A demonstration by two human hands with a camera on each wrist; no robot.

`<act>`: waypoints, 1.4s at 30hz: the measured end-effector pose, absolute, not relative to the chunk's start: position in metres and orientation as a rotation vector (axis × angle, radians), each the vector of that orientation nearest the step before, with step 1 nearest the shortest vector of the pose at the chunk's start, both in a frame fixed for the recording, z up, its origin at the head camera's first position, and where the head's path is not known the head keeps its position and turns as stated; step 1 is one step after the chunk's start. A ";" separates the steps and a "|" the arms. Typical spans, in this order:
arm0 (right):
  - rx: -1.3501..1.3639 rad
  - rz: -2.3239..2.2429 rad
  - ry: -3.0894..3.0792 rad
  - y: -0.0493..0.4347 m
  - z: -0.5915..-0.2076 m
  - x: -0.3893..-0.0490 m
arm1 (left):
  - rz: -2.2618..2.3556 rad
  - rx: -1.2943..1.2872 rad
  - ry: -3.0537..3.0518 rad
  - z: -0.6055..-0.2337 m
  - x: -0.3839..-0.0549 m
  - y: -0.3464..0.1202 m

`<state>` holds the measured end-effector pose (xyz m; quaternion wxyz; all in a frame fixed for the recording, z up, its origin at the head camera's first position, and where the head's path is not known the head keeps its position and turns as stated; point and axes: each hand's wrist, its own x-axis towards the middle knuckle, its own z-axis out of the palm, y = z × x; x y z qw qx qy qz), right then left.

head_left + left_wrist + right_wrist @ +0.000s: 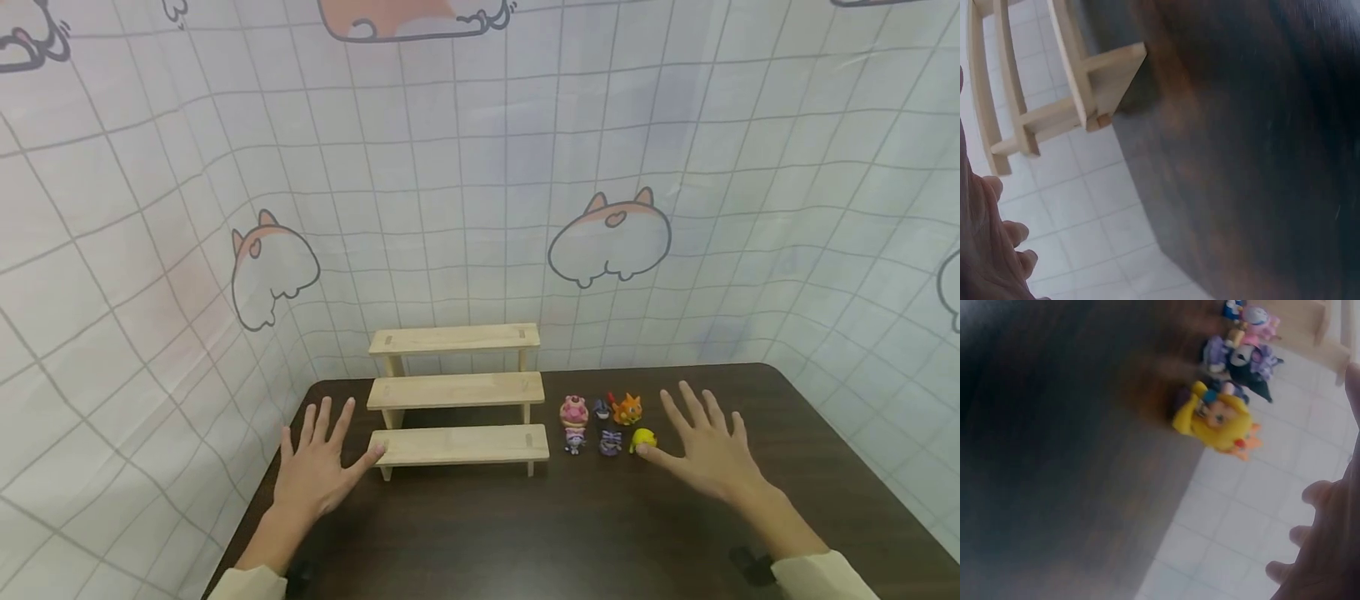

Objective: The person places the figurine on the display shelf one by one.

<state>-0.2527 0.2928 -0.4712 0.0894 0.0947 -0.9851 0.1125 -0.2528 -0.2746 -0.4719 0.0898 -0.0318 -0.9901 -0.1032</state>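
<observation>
My left hand (315, 471) is spread with straight fingers, its thumb overlapping the left end of the lowest step of a pale wooden three-tier stand (459, 447) in the head view. Spread likewise, my right hand (708, 454) holds nothing; its thumb tip overlaps a yellow-haired figurine (1219, 419). Beside that stand several other small figurines: a pink one (573, 412), a white-and-lilac one (574, 440), a purple one (611, 442), a dark one (602, 408) and an orange one (628, 409). They are grouped just right of the stand.
A dark brown table (480, 533) with rounded far corners carries everything. White gridded cloth (450, 208) with corgi drawings surrounds it at the back and both sides. The stand's three shelves rise toward the back cloth.
</observation>
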 end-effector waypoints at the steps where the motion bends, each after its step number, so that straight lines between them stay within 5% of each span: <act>1: 0.277 0.347 -2.934 0.292 -0.474 -0.252 | -0.328 -0.091 -2.944 -0.476 -0.253 -0.273; 16: 0.186 0.627 -2.945 0.283 -0.515 -0.260 | -0.814 0.097 -2.784 -0.521 -0.259 -0.251; 42: -0.023 1.449 -2.835 0.276 -0.534 -0.285 | -2.050 0.475 -1.952 -0.540 -0.283 -0.230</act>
